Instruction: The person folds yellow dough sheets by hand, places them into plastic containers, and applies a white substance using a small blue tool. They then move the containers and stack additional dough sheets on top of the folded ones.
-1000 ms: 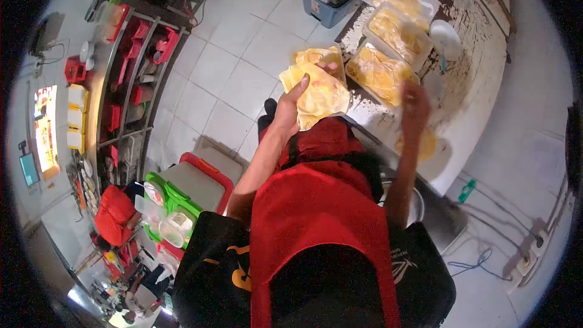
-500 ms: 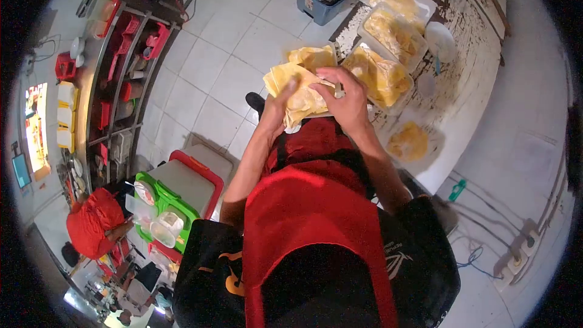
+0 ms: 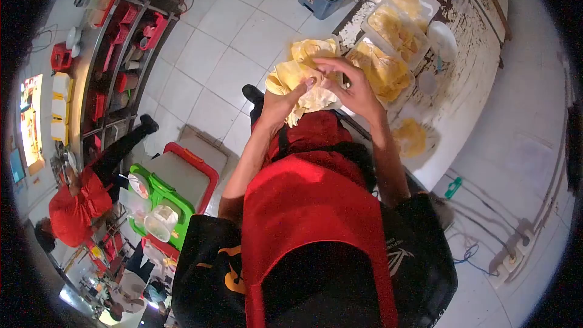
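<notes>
- White tiled floor (image 3: 206, 54) spreads across the room, meeting a pale wall beyond the power strip (image 3: 513, 261) at the right.
- Running diagonally along the right, the bench (image 3: 467, 103) shows white paint, badly flaked, with dark patches coming through at its far end.
- On the left stands a metal shelf rack (image 3: 88, 64) loaded with red baskets and tubs.
- Near the rack's lower end, a co-worker in red clothing (image 3: 79, 206) bends over.
- Close to the wearer's left arm sits a large box (image 3: 188, 173) with a red rim; a green lid (image 3: 170, 218) beside it carries clear plastic containers.
- The wearer's red apron (image 3: 316, 200) covers the chest and lap.
- A blue bin (image 3: 325, 5) rests on the floor just beside the bench's far end.
- Three plastic tubs, filled with floury yellow sheets (image 3: 379, 70), line the bench.
- Over the lap is a loose stack of thin yellow sheets (image 3: 280, 82), clamped in the left hand (image 3: 280, 108), thumb on top.
- The right hand (image 3: 358, 91) is together with the left at the stack, its fingers bent; whether they pinch a sheet, I cannot tell.
- A white bowl (image 3: 443, 41) sits beside the tubs.
- Nearer lies a small yellow pile (image 3: 410, 136).
- A green clip (image 3: 453, 187) shows past the bench's near end.
</notes>
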A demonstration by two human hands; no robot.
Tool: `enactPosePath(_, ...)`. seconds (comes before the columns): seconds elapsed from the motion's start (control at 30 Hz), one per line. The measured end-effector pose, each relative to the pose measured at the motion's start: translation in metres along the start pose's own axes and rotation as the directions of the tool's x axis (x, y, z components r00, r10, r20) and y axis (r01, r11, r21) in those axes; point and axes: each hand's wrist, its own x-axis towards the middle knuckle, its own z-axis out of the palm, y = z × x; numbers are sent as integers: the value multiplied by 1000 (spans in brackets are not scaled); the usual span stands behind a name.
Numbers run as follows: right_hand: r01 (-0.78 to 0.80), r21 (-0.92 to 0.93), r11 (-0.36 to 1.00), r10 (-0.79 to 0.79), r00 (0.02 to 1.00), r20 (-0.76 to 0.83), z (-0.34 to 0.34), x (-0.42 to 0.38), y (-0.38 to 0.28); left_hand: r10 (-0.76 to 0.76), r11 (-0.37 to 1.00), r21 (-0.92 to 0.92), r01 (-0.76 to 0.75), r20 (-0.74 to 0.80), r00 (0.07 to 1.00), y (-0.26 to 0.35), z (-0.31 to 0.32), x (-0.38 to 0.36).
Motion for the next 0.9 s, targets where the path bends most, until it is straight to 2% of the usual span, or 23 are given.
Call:
enactPosePath(0.03, -135, 116, 984, 135, 991, 15, 0, -4, -2, -49, 995, -88, 45, -40, 998, 1, 2, 0)
enactPosePath(0.07, -133, 116, 984, 132, 991, 20, 3, -6, -2, -101, 980, -177, 86, -75, 992, 2, 3, -1)
enactPosePath(0.13, -153, 146, 977, 170, 979, -112, 15, -13, 2, -137, 979, -169, 114, -127, 982, 7, 4, 0)
enactPosePath(0.17, -150, 144, 978, 166, 980, -109, 20, -14, 3, -171, 977, -160, 144, -172, 970, 9, 4, 2)
enactPosePath(0.2, -187, 271, 944, 234, 960, -151, 28, -14, 2, -168, 977, -162, 140, -176, 970, 8, 0, 4)
enactPosePath(0.23, -216, 394, 893, 308, 933, -185, 32, -16, 6, -162, 971, -201, 129, -158, 974, 3, -4, 6)
enactPosePath(0.27, -217, 393, 894, 307, 934, -182, 36, -19, 15, -157, 963, -241, 120, -140, 978, -1, -6, 7)
enactPosePath(0.33, -240, 539, 807, 402, 893, -204, 40, -18, 24, -168, 949, -289, 127, -120, 979, 1, -5, 6)
enactPosePath(0.4, -219, 581, 784, 403, 891, -208, 39, -18, 22, -177, 932, -336, 136, -95, 980, 3, -4, 5)
enactPosePath(0.47, -202, 619, 759, 409, 888, -212, 36, -15, 10, -267, 898, -361, 250, 1, 964, 3, -6, -2)
enactPosePath(0.5, -174, 635, 753, 377, 905, -200, 34, -14, 2, -269, 897, -363, 251, 2, 963, 1, -8, -5)
enactPosePath(0.57, -150, 649, 746, 346, 919, -186, 29, -18, -12, -221, 961, -157, 229, 70, 973, -7, -11, -13)
enactPosePath(0.63, -157, 525, 837, 290, 939, -182, 26, -28, -24, -207, 959, -184, 217, 69, 976, -8, -10, -20)
enactPosePath(0.7, -168, 555, 814, 301, 941, -156, 25, -39, -21, -14, 1000, -13, 17, 212, 977, -12, -15, -21)
enactPosePath(0.73, -157, 570, 807, 296, 941, -161, 28, -45, -15, -36, 998, -41, 42, 143, 989, -9, -7, -25)
enactPosePath(0.8, -152, 584, 797, 298, 941, -161, 31, -49, -13, -25, 1000, -11, 27, 140, 990, -17, -7, -26)
enactPosePath(0.9, -261, 559, 787, 381, 918, -108, 31, -44, -17, -15, 1000, 17, 13, 153, 988, -31, -14, -27)
